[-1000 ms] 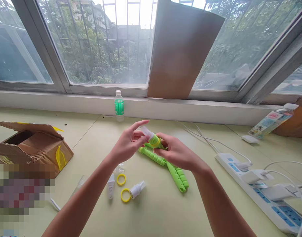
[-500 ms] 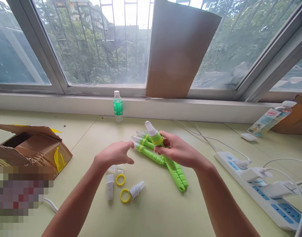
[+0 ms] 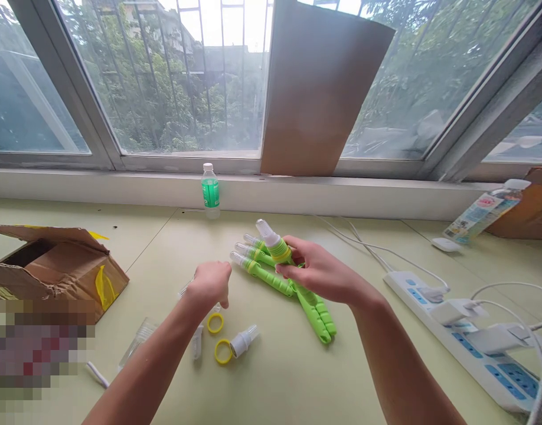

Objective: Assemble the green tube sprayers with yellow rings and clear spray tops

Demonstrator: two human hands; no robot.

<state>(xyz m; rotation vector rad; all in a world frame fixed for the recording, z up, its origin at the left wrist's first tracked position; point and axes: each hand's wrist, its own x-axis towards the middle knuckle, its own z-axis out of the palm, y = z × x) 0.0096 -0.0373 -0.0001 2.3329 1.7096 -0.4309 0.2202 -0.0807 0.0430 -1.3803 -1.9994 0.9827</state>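
Observation:
My right hand is closed round a green ribbed handle with a yellow ring and a clear white tip, holding it tilted above the table. Beneath it lie more green handles in a fan. My left hand hangs low over several small loose parts, its fingers curled downward. Those parts are two yellow rings, a white cap and clear white tips. What the left fingers pinch, if anything, is hidden.
An open cardboard box sits at the left. A green-labelled water bottle stands by the sill. A white power strip with plugs and cables lies at the right. A cardboard sheet leans on the window. A bottle lies at far right.
My left hand has left the tip of the held handle and dropped down and left to the loose parts. The right hand has kept the handle nearly still.

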